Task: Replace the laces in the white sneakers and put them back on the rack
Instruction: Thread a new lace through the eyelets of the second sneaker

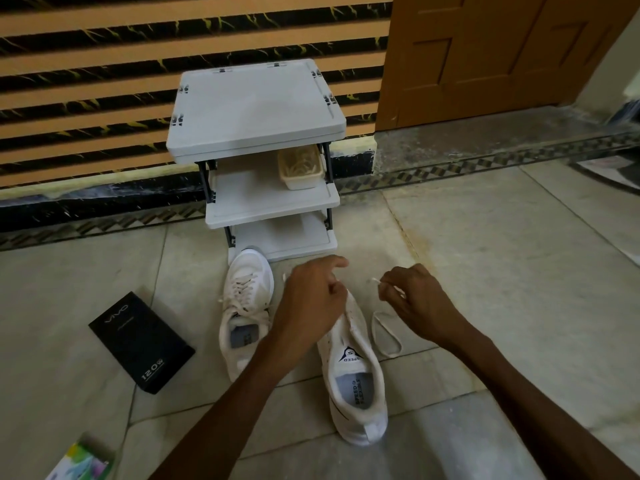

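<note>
Two white sneakers lie on the tiled floor in front of a small white rack (256,109). The left sneaker (242,306) is laced. The right sneaker (356,375) lies nearer me, and my left hand (311,303) hovers over its front with fingers curled, covering the eyelets; a lace end seems pinched there. My right hand (415,299) pinches a white lace (384,336) near its tip, and the rest of the lace loops on the floor right of the shoe.
A beige basket (300,168) with laces sits on the rack's middle shelf. A black phone box (142,341) lies on the floor at left, a colourful box (81,462) at bottom left. A wooden door (485,57) stands at back right.
</note>
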A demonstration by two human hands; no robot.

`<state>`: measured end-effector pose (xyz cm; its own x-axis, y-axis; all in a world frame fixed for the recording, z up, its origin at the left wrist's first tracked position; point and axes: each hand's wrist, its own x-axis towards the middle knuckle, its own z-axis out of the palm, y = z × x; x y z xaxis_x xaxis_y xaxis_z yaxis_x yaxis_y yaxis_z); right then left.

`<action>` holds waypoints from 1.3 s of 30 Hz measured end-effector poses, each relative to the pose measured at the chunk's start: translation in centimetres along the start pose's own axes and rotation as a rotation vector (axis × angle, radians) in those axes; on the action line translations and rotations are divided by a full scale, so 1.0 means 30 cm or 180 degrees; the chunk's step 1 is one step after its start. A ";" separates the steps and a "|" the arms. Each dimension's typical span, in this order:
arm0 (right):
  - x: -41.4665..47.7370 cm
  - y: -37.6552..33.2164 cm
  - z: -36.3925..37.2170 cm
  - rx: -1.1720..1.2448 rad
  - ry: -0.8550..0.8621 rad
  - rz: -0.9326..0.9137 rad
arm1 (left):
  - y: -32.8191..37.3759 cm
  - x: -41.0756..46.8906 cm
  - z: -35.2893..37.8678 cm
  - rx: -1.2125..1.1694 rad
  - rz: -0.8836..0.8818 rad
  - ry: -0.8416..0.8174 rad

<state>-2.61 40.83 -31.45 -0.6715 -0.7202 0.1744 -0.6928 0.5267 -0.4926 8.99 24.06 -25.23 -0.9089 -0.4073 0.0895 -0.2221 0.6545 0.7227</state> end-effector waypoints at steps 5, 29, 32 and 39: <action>0.015 -0.088 -0.018 -0.0345 0.0108 -0.0208 | 0.047 -0.011 0.053 0.0039 0.0073 -0.0171; -0.050 0.259 0.095 -0.0230 0.0040 0.1771 | 0.076 0.005 -0.137 -0.0496 0.0063 0.0949; -0.044 0.234 0.097 -0.0028 -0.0118 0.1321 | 0.079 0.014 -0.131 -0.0236 0.0182 0.0979; 0.001 0.033 0.036 0.0684 -0.0135 0.0485 | 0.061 -0.010 -0.033 0.0172 0.0242 0.0096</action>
<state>-3.03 40.85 -32.84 -0.7490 -0.6606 0.0507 -0.5099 0.5258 -0.6809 9.21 24.76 -23.27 -0.9130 -0.3737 0.1640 -0.1723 0.7173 0.6751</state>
